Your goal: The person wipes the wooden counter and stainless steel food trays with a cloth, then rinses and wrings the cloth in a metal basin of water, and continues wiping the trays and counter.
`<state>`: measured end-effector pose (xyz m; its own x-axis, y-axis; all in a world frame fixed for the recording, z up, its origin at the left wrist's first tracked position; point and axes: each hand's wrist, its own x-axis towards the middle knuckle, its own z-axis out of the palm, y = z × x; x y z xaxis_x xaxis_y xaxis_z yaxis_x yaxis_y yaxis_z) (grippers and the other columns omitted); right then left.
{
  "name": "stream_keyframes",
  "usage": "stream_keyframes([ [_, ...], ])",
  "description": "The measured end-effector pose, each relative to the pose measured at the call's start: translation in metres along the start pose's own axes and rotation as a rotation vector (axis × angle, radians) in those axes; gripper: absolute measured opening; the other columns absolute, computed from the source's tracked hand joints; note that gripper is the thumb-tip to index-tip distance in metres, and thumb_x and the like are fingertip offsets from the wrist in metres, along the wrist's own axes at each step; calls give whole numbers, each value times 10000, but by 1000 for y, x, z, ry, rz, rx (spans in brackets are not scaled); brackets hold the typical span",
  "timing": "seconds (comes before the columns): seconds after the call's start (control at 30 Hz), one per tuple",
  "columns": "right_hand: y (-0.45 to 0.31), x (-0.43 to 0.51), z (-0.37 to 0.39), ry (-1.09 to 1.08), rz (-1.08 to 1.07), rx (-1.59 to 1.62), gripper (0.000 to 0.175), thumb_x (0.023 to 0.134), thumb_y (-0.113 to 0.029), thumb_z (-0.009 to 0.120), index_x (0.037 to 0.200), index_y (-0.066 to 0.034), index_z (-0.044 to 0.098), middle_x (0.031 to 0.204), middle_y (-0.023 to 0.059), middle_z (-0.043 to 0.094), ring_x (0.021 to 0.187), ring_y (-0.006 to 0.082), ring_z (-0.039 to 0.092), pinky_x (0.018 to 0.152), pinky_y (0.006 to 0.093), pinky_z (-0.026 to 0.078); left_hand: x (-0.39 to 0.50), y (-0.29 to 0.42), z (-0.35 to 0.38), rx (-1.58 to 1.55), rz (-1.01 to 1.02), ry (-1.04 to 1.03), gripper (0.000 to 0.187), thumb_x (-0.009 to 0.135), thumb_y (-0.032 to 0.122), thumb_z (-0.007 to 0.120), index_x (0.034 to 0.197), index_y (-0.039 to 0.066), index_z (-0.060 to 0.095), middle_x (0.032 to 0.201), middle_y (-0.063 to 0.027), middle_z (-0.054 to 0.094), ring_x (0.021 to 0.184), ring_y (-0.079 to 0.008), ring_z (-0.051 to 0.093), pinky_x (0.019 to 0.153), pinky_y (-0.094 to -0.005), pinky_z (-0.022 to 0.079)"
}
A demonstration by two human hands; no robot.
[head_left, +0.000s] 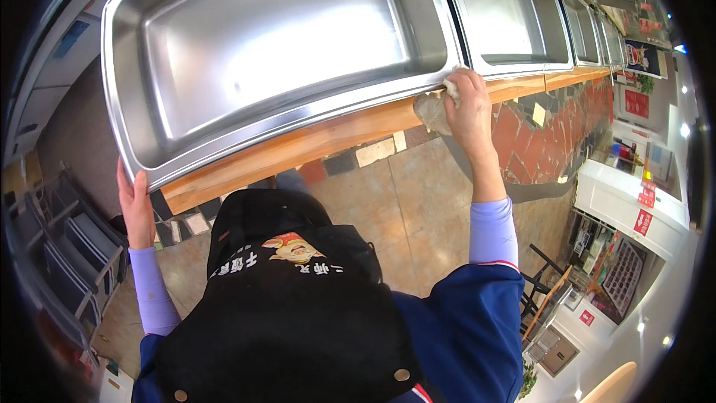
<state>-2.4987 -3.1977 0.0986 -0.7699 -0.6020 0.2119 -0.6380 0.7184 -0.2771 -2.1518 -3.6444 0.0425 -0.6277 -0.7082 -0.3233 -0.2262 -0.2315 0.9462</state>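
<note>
A large rectangular stainless steel pan (279, 50) lies before me with bare metal inside and bright reflections. My left hand (137, 212) grips its near left corner, the thumb on the front side and the fingers along the left side. At the pan's near right corner, my right hand (470, 109) bunches a pale cloth (433, 112) against the rim. Part of the cloth hangs down over the wooden counter edge (313, 137). A second steel pan (503, 17) adjoins on the right, separated from the first by a narrow dark gap.
More steel pans (579, 22) continue the row to the right. Below the wooden edge, the counter front bears red stone mosaic (537, 140). Dark stacked chairs (84, 252) stand at left on the tiled floor (391, 201). A white counter (621, 196) is at right.
</note>
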Motion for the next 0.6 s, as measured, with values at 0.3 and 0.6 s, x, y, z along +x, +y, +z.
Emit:
stream_keyframes([
  [0.3, -210, -17, 87, 209, -114, 255, 356, 621, -14, 681, 962, -1, 580, 1038, 197, 570, 1005, 367, 562, 881, 487, 465, -3, 5, 10, 62, 91, -24, 636, 964, 179, 582, 1484, 1, 261, 1424, -130, 431, 1247, -191, 462, 1054, -316, 356],
  [0.6, -281, -67, 96, 158, -202, 644, 373, 619, 16, 676, 979, -27, 589, 1029, 141, 591, 1000, 346, 576, 876, 423, 487, -1, 13, 10, 96, 90, -67, 690, 950, 208, 614, 1495, 21, 234, 1370, -136, 486, 1218, -199, 485, 1027, -329, 379],
])
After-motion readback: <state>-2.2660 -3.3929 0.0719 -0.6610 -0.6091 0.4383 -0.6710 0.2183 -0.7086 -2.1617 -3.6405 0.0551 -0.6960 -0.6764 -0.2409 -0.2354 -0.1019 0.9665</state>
